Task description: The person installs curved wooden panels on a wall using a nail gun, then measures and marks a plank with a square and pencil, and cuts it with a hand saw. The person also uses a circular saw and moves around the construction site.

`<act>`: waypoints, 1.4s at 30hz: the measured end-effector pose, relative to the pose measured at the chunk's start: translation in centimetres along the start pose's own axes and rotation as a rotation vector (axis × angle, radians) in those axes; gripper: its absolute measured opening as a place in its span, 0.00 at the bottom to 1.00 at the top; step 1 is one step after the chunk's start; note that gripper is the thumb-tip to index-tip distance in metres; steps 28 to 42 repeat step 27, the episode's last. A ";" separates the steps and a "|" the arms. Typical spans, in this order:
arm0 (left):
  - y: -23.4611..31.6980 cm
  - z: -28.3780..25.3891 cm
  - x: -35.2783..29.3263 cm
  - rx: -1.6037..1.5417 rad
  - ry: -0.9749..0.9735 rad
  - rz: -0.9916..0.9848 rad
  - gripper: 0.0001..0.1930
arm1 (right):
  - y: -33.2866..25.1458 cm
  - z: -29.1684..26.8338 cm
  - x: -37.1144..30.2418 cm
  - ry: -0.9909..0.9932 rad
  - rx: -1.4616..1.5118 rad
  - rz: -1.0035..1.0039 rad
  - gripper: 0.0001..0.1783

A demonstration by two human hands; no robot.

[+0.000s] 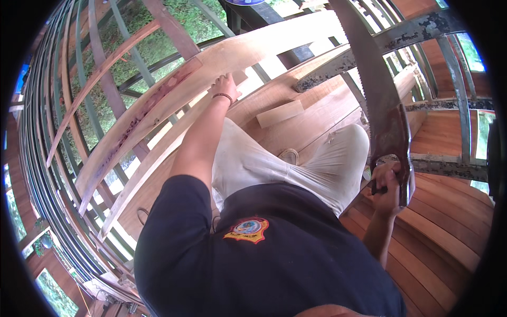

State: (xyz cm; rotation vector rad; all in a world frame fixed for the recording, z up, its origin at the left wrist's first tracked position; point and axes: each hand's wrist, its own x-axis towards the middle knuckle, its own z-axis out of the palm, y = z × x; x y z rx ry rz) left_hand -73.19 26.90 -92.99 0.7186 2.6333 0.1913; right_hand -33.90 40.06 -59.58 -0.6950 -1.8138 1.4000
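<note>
My right hand is closed around the handle of a handsaw, raised at the right with its toothed edge to the left. Its long blade points up and away from me. Ahead of me, my left hand, with a dark bracelet at the wrist, has its fingers bent over a small wooden block. That block sits against the lower edge of a long curved plank. The palm side of this hand is hidden.
A short flat wood offcut lies on wide boards before my knees. Dark metal bars cross at the right, near the saw blade. Slats with gaps run along the left. Reddish planks lie at the lower right.
</note>
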 end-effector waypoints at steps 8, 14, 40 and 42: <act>-0.3 5.3 2.2 0.013 0.218 0.059 0.40 | 2.5 -1.3 0.0 0.023 0.052 0.078 0.09; 9.6 8.8 -6.5 -0.044 -0.175 0.334 0.39 | 4.5 -0.5 4.6 -0.042 0.062 -0.046 0.08; 1.3 0.8 -8.0 -0.582 -0.464 -0.053 0.49 | 21.5 13.5 14.6 -0.341 -0.808 0.034 0.15; 1.3 0.8 -8.0 -0.582 -0.464 -0.053 0.49 | 21.5 13.5 14.6 -0.341 -0.808 0.034 0.15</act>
